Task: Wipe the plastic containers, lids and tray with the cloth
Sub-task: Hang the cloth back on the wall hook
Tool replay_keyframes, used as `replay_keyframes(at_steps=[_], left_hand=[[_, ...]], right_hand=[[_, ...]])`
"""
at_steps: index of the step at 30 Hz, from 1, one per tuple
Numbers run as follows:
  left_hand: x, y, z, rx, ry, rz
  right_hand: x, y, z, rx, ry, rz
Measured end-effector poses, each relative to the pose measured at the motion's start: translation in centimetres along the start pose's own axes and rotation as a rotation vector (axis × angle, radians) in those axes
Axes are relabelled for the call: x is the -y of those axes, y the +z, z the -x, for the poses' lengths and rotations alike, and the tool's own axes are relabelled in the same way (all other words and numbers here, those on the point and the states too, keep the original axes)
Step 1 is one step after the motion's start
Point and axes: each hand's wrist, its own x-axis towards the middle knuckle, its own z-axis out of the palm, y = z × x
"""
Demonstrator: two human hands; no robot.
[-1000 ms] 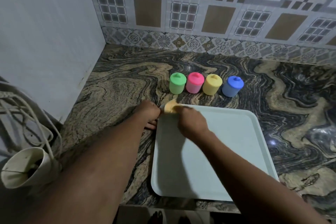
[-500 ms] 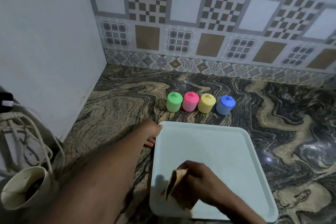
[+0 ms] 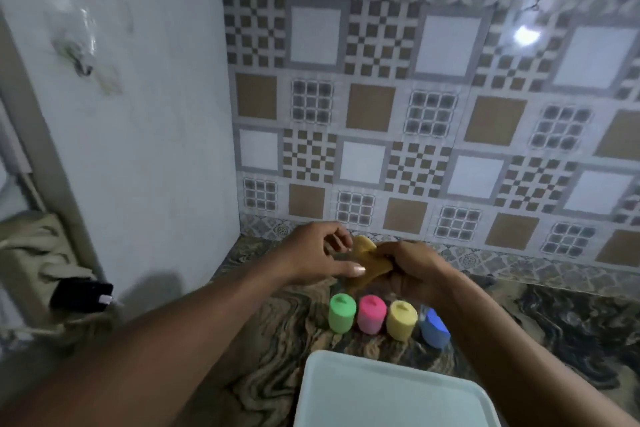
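Both hands are raised above the row of small lidded containers. My right hand (image 3: 410, 269) grips a crumpled yellow-tan cloth (image 3: 369, 260). My left hand (image 3: 317, 253) pinches the cloth's left side with thumb and fingers. Below them on the marbled counter stand a green container (image 3: 342, 313), a pink container (image 3: 371, 314), a yellow container (image 3: 401, 320) and a blue container (image 3: 434, 328), the blue one partly behind my right forearm. The pale tray (image 3: 381, 392) lies nearest me with nothing on it.
A tiled wall (image 3: 433, 121) closes the back of the counter and a white wall (image 3: 138, 114) the left. Coiled cords and a black plug (image 3: 81, 295) hang at the left edge. The patterned counter (image 3: 571, 329) extends to the right.
Both hands have left the tray and lifted above the containers. The left hand now holds the cloth together with the right. The camera has tilted upward.
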Motion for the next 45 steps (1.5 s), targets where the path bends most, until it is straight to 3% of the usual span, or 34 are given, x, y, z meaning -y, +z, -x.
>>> replay_keyframes(at_steps=[3,9,20,28,34,37,40,45], left_hand=[[-2.3,-1.4,-0.1,-0.067,0.071,-0.155],[-4.5,-4.6,-0.5,-0.303,0.088,-0.223],[-5.8,-7.0,0.0,-0.419,-0.050,-0.219],[-4.8,-9.6,0.5,-0.518,-0.200,-0.225],[-4.6,-10.5,1.4,-0.633,-0.252,-0.207],[-5.0,-11.1,2.4,-0.657,-0.273,-0.147],[-4.8,-13.2,3.5,-0.663,-0.311,-0.277],[-4.4,-18.5,6.6,-0.871,-0.280,-0.356]], right_hand=[[2.6,1.4,-0.2,0.105,-0.027,-0.095],[6.7,2.6,0.0,0.211,-0.113,-0.225],[8.1,3.5,-0.9,0.498,-0.113,-0.352],[8.9,7.8,-1.3,0.591,-0.272,-0.152],[8.9,10.5,-2.2,0.381,-0.345,0.007],[9.4,12.2,-1.9,0.384,-0.473,0.200],[11.3,14.2,-1.7,0.387,-0.630,0.303],[14.5,17.6,-2.0,0.405,-0.866,0.539]])
